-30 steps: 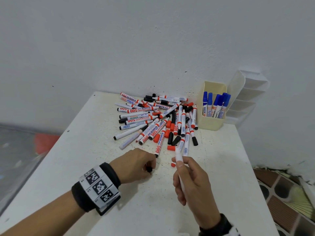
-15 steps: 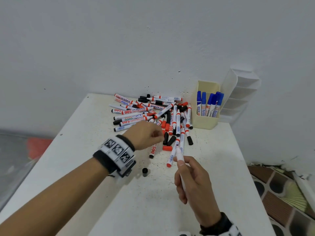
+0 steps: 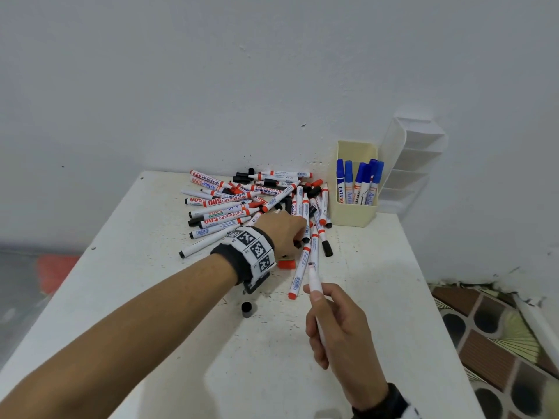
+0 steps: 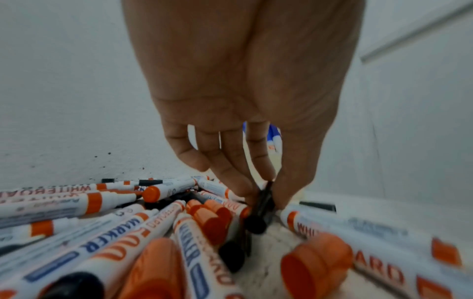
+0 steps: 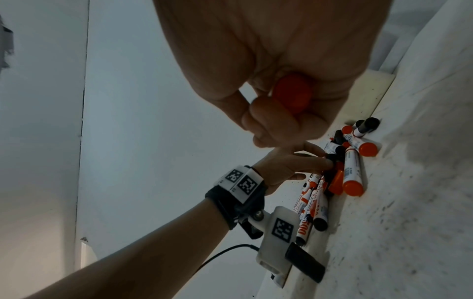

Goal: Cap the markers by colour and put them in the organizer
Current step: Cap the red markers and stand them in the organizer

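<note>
One black cap (image 4: 261,210) sits pinched between the fingers (image 4: 240,161) and thumb of my left hand (image 3: 284,234), at the near edge of the marker pile (image 3: 251,201). That pile of red and black markers, with loose caps mixed in, lies on the white table (image 3: 378,297) against the wall. My right hand (image 3: 338,325) is nearer to me than the pile, fingers curled around an uncapped white marker (image 3: 314,282) with a red end plug (image 5: 291,93); its tip points toward the pile. Just right of the pile, the cream organizer (image 3: 357,213) stands upright and holds several blue-capped markers (image 3: 360,179). A white tiered rack (image 3: 414,164) stands right of the organizer. A second black cap (image 3: 247,308) stands alone on the table, near of the pile and under my left wrist. A red cap (image 3: 286,264) lies at the pile's near edge, beside my left hand.
</note>
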`<state>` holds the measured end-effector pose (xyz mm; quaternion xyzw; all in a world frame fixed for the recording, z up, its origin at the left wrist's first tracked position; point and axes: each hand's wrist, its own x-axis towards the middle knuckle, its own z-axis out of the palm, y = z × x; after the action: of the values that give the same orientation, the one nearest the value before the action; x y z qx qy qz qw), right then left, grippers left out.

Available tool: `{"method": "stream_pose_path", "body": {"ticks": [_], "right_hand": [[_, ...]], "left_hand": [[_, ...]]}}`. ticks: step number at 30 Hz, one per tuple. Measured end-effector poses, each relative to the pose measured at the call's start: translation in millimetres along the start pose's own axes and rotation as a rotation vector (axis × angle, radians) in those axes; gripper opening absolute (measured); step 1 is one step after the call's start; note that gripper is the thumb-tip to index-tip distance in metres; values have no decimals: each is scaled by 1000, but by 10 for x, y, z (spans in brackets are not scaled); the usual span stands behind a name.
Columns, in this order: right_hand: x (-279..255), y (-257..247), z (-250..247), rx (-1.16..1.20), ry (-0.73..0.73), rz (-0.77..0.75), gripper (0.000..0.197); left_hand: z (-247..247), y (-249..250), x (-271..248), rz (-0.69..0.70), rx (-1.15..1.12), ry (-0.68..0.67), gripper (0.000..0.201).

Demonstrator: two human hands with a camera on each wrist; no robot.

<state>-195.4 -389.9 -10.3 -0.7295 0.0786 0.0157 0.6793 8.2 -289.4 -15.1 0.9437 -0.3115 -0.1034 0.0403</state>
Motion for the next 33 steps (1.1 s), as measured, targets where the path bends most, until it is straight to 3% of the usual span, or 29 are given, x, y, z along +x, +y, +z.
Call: {"method": "stream_pose_path", "body": {"ticks": [6, 11, 13, 19, 28, 31, 33], "right_hand": [[51, -12, -17, 26, 14, -23, 20], [115, 10, 27, -13, 7, -64, 18], [129, 33, 66, -36, -17, -85, 21], [102, -25, 167, -89, -83, -147, 17], [56, -63, 250, -52, -111, -123, 17], [26, -36, 244, -47, -111, -101, 18], [18, -20, 220, -38, -84, -80, 17]], "left_hand": [[-186, -151, -435, -9, -561, 246, 16], [-294, -177, -950, 6, -1073, 202, 27], [-336, -157, -1096, 25, -1181, 194, 26], [-364, -117, -1273, 130, -1107, 75, 27], [-293, -192, -1358, 106, -1177, 126, 30], [-325, -330, -1439, 31, -1136, 228, 28], [-296, -449, -1511, 5, -1014, 210, 22]]}}
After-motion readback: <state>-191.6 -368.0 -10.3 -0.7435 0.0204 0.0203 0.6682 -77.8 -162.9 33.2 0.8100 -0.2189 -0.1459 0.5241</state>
